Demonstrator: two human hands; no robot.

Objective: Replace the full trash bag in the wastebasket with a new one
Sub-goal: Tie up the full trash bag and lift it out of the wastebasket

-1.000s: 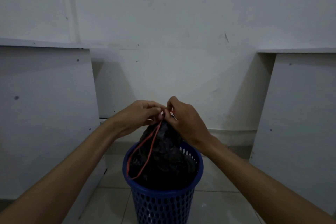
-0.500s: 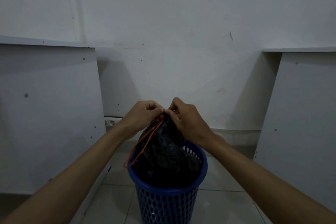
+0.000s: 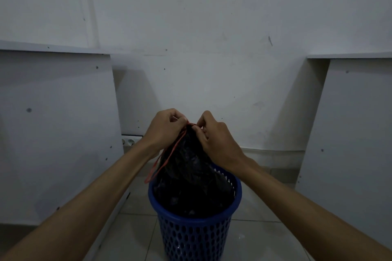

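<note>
A blue perforated wastebasket stands on the tiled floor at bottom centre. A full black trash bag fills it and rises above the rim, gathered to a peak. A red drawstring runs from that peak and hangs in a loop down the bag's left side to the rim. My left hand pinches the drawstring at the peak from the left. My right hand grips the gathered neck and the string from the right. Both hands touch at the top of the bag.
A white panel stands close on the left and another white panel on the right, with the white wall behind. A wall socket sits low by the left panel. Pale floor tiles surround the basket.
The hanging drawstring loop has shortened and drawn tighter against the bag. Both hands stay at the bag's peak, fingers working the string. The view has shifted slightly.
</note>
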